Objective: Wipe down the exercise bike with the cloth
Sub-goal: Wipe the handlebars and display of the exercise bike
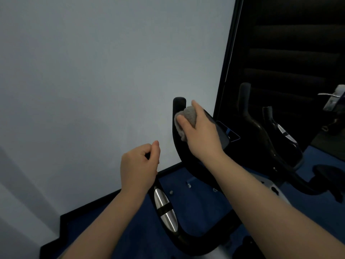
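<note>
The black exercise bike (188,238) fills the lower middle, its curved handlebar rising to an upright grip end (179,104). My right hand (202,135) presses a bunched grey cloth (187,118) against the upper handlebar, just below that grip end and beside the dark console (222,135). My left hand (139,169) is curled around the near end of the left handlebar, just above its silver pulse sensor (165,210). The bar is mostly hidden under the left palm.
A pale wall (93,81) stands close on the left and ahead. A dark mirror or glass panel (280,62) on the right shows the bike's reflection and a door handle (334,99). Blue floor (205,202) with black skirting lies below.
</note>
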A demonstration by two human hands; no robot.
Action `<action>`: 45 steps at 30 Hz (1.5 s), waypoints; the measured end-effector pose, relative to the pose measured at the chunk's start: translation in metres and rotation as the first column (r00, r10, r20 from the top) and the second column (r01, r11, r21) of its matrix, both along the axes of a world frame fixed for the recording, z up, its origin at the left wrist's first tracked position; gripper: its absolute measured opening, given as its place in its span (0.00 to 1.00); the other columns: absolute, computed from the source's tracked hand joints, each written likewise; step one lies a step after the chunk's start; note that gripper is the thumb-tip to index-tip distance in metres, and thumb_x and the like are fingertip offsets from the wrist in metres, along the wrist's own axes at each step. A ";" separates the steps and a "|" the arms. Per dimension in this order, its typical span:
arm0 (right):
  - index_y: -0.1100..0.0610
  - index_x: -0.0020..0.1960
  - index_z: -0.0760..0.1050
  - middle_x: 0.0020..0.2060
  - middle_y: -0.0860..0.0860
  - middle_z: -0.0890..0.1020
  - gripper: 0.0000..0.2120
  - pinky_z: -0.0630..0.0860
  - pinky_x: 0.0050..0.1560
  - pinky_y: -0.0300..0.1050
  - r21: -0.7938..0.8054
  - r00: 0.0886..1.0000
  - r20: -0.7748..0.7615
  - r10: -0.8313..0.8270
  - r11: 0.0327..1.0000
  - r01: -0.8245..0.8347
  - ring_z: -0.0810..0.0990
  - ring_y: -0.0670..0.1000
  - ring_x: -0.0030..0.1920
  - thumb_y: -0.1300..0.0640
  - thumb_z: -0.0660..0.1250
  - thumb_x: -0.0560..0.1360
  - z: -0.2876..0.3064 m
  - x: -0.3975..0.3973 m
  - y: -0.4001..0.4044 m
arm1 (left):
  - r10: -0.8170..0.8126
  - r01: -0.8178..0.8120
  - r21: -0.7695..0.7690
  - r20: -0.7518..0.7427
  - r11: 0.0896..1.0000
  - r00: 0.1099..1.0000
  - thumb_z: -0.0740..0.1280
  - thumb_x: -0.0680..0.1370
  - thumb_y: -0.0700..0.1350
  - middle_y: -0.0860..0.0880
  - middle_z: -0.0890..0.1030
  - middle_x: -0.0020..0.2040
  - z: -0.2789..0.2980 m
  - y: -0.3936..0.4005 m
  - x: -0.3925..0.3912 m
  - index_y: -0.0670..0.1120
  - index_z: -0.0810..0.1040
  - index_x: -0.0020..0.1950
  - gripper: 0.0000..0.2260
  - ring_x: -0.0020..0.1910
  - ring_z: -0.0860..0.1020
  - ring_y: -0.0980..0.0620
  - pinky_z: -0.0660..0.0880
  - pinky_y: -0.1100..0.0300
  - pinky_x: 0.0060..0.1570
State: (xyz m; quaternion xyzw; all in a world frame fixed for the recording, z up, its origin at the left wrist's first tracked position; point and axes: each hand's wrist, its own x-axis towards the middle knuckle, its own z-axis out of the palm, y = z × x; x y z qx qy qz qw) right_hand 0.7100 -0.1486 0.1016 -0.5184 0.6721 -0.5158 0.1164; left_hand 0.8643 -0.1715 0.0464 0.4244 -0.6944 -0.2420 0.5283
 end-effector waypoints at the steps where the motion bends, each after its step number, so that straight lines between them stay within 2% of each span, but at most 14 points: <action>1: 0.47 0.76 0.61 0.53 0.47 0.79 0.26 0.72 0.49 0.33 -0.018 1.000 0.001 -0.003 1.000 0.003 0.79 0.48 0.53 0.44 0.60 0.80 -0.007 0.007 0.000 | -0.003 0.003 0.002 0.002 1.000 1.000 0.64 0.81 0.50 0.49 0.75 0.24 0.000 0.000 0.000 0.44 0.71 0.25 0.24 0.22 0.76 0.47 0.75 0.47 0.27; 4: 0.45 0.75 0.60 0.44 0.40 0.77 0.23 0.69 0.37 0.24 -0.017 1.000 0.015 0.024 1.000 -0.024 0.77 0.37 0.44 0.46 0.58 0.82 -0.027 0.018 0.015 | -0.022 0.022 0.016 0.006 1.000 1.000 0.63 0.81 0.51 0.49 0.75 0.24 -0.001 0.002 0.001 0.45 0.71 0.26 0.23 0.22 0.76 0.47 0.75 0.46 0.28; 9: 0.51 0.72 0.67 0.49 0.41 0.80 0.22 0.73 0.51 0.33 -0.214 0.996 0.062 -0.064 0.974 0.076 0.79 0.42 0.50 0.45 0.61 0.81 0.016 0.010 -0.008 | -0.008 0.008 0.016 -0.005 1.000 1.000 0.63 0.81 0.51 0.48 0.74 0.23 0.000 0.001 0.000 0.44 0.71 0.27 0.23 0.22 0.76 0.45 0.75 0.44 0.27; 13: 0.52 0.71 0.67 0.57 0.49 0.80 0.22 0.75 0.58 0.45 -0.244 0.993 0.070 -0.091 0.964 0.105 0.78 0.48 0.56 0.47 0.64 0.80 0.020 0.025 -0.024 | -0.015 0.016 0.036 -0.013 0.999 1.000 0.63 0.81 0.51 0.48 0.74 0.23 0.000 0.003 0.001 0.44 0.71 0.26 0.24 0.23 0.76 0.44 0.75 0.44 0.27; 20: 0.54 0.66 0.69 0.50 0.50 0.81 0.20 0.77 0.47 0.45 -0.125 0.995 -0.042 -0.094 0.988 0.088 0.80 0.50 0.49 0.48 0.67 0.78 -0.012 0.017 -0.005 | 0.002 -0.001 0.021 -0.008 1.000 1.000 0.64 0.81 0.49 0.48 0.74 0.24 0.002 0.005 0.000 0.42 0.72 0.26 0.24 0.23 0.76 0.45 0.75 0.45 0.27; 24: 0.52 0.62 0.69 0.44 0.41 0.76 0.18 0.73 0.41 0.31 -0.174 0.995 0.053 -0.088 0.980 0.096 0.77 0.40 0.43 0.48 0.69 0.76 0.002 0.013 -0.012 | -0.008 0.009 0.021 -0.026 1.000 1.000 0.63 0.81 0.49 0.47 0.74 0.23 0.004 0.004 0.000 0.43 0.71 0.25 0.24 0.23 0.76 0.44 0.75 0.44 0.27; 27: 0.52 0.63 0.68 0.47 0.48 0.79 0.17 0.75 0.40 0.38 -0.176 0.991 0.122 -0.057 0.981 0.079 0.79 0.46 0.45 0.49 0.67 0.78 -0.010 0.027 -0.010 | -0.015 0.016 0.017 -0.022 1.000 1.000 0.63 0.81 0.49 0.48 0.74 0.23 0.002 0.003 0.002 0.44 0.72 0.25 0.24 0.23 0.76 0.45 0.75 0.45 0.28; 32: 0.52 0.58 0.74 0.43 0.45 0.80 0.15 0.70 0.38 0.34 0.130 1.000 -0.009 0.027 0.991 -0.026 0.78 0.44 0.43 0.47 0.70 0.75 -0.012 -0.006 0.005 | -0.007 0.007 0.017 -0.013 1.000 1.000 0.63 0.81 0.51 0.50 0.75 0.23 0.001 0.003 0.002 0.47 0.71 0.25 0.24 0.22 0.76 0.47 0.75 0.46 0.27; 35: 0.51 0.43 0.75 0.32 0.44 0.79 0.06 0.72 0.38 0.32 0.130 0.993 0.031 0.114 0.985 -0.117 0.78 0.41 0.35 0.51 0.70 0.74 0.007 -0.014 -0.003 | 0.008 -0.008 -0.001 -0.034 1.000 0.999 0.63 0.81 0.50 0.50 0.75 0.23 0.001 0.000 0.000 0.47 0.71 0.25 0.24 0.22 0.76 0.48 0.75 0.48 0.26; 37: 0.54 0.42 0.76 0.32 0.48 0.80 0.05 0.74 0.38 0.38 0.162 0.985 0.009 0.175 0.971 -0.174 0.79 0.44 0.34 0.54 0.67 0.76 0.005 -0.007 -0.003 | 0.016 -0.016 -0.007 -0.038 1.000 0.999 0.64 0.81 0.50 0.51 0.75 0.24 -0.001 0.000 0.001 0.46 0.71 0.25 0.24 0.22 0.77 0.50 0.74 0.50 0.25; 39: 0.56 0.41 0.76 0.30 0.46 0.79 0.08 0.72 0.33 0.37 0.293 0.964 -0.122 0.235 0.937 -0.191 0.76 0.39 0.30 0.54 0.65 0.77 -0.002 -0.009 0.011 | 0.031 -0.032 -0.002 -0.026 1.000 0.999 0.63 0.81 0.51 0.52 0.76 0.25 -0.003 0.002 0.001 0.47 0.72 0.26 0.23 0.21 0.76 0.53 0.74 0.53 0.26; 41: 0.57 0.40 0.78 0.32 0.46 0.80 0.11 0.73 0.38 0.34 0.451 0.929 -0.198 0.312 0.871 -0.197 0.77 0.40 0.33 0.52 0.67 0.77 -0.009 -0.024 0.027 | 0.063 -0.063 -0.002 0.000 0.998 0.998 0.62 0.82 0.52 0.52 0.77 0.26 -0.004 0.006 0.000 0.50 0.73 0.28 0.22 0.22 0.76 0.57 0.74 0.58 0.29; 43: 0.53 0.36 0.78 0.33 0.46 0.81 0.12 0.76 0.45 0.40 0.585 0.912 -0.134 0.387 0.774 -0.242 0.79 0.43 0.36 0.49 0.70 0.75 -0.006 -0.042 0.040 | 0.116 -0.116 -0.024 0.037 0.993 0.992 0.60 0.83 0.51 0.52 0.77 0.29 -0.003 0.010 -0.003 0.51 0.74 0.32 0.19 0.29 0.78 0.59 0.72 0.64 0.32; 45: 0.53 0.34 0.77 0.30 0.43 0.80 0.14 0.75 0.42 0.38 0.584 0.907 -0.064 0.417 0.752 -0.305 0.79 0.42 0.35 0.49 0.70 0.75 0.000 -0.045 0.042 | 0.147 -0.146 -0.033 0.026 0.989 0.989 0.60 0.83 0.49 0.53 0.78 0.40 -0.001 0.015 -0.007 0.49 0.76 0.39 0.14 0.37 0.78 0.57 0.75 0.59 0.39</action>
